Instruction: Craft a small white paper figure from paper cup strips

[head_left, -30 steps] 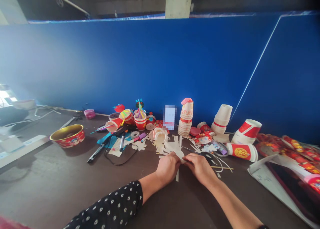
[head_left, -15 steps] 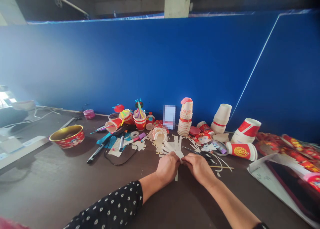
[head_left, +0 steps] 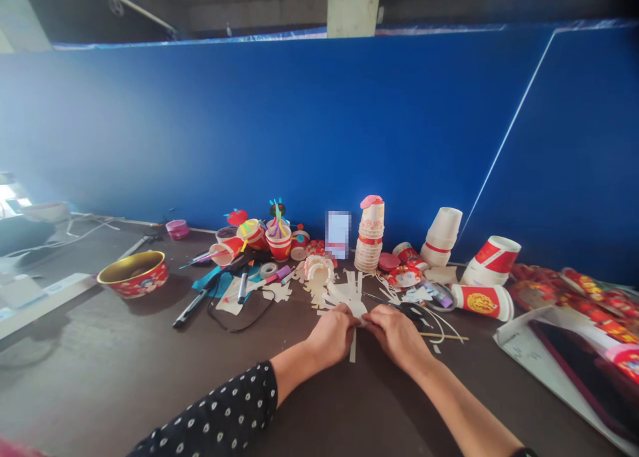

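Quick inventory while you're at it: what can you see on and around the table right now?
Cut paper cup: 1, white, slit into strips, between both hands
Stacked paper cups: 1 stack, cream with red bands, back centre
White paper cups: 1 stack, back right
Lying paper cup: 1, white and red, on its side, right
Bowl: 1, red, gold inside, left
Pens: 2, dark, left of centre
Tape roll: 1, whitish, left of centre
Tub: 1, pink, back left
Table: 1, dark brown, under everything
Wall: 1, blue, behind the table
Sleeve: 1, black with white dots, left arm
Left hand: 1, bare, on the strips
Right hand: 1, bare, on the strips
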Demonstrator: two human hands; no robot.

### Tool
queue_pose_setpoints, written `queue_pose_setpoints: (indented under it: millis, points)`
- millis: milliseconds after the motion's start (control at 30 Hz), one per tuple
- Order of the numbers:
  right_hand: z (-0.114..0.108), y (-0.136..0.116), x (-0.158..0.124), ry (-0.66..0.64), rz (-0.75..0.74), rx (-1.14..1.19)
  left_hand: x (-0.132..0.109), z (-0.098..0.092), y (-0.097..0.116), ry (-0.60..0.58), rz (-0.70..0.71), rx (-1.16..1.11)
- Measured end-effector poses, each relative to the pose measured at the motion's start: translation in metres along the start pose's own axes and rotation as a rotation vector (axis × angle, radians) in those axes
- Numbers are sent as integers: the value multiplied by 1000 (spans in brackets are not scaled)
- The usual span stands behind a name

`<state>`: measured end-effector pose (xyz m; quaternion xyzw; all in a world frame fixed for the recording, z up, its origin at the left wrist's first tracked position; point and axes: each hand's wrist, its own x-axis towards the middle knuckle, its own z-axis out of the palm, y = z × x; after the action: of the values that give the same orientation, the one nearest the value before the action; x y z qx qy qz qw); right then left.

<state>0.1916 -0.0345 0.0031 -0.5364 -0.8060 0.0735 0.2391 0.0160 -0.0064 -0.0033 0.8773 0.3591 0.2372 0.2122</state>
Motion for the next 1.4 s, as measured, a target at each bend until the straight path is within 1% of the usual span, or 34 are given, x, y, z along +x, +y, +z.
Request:
queue_pose_setpoints:
  millis: [133, 233, 300, 433, 533, 600, 700, 867, 1200, 1300, 1400]
  points:
    - [-7, 5, -1, 27, 2, 82, 0, -6, 5, -21, 10, -29]
    - [-16, 14, -4, 56, 42, 68, 0, -8, 7, -40, -12, -2]
    - [-23, 20, -7, 27, 89, 35, 1, -7, 6, -35, -19, 33]
    - [-31, 25, -13, -83, 100, -37, 0, -6, 5, -13, -72, 32]
    - [-31, 22, -14, -124, 107, -92, -3, -9, 6, -31, -117, -68]
    - [-30, 19, -15, -127, 104, -119, -5, -14, 7, -82, -117, -115]
    - [-29, 16, -15, -127, 84, -136, -6, -21, 7, -150, -78, -112]
    - [-29, 10, -16, -134, 33, -62, -5, -23, 3, -184, -3, -151]
    - [-26, -10, -16, -176, -18, -7, -7, -26, 8, -264, 62, -67]
    - [-25, -11, -17, -199, -20, -19, -8, -26, 9, -262, 95, -38]
    - [-25, -12, -17, -207, -15, -20, -8, -25, 10, -257, 88, -16]
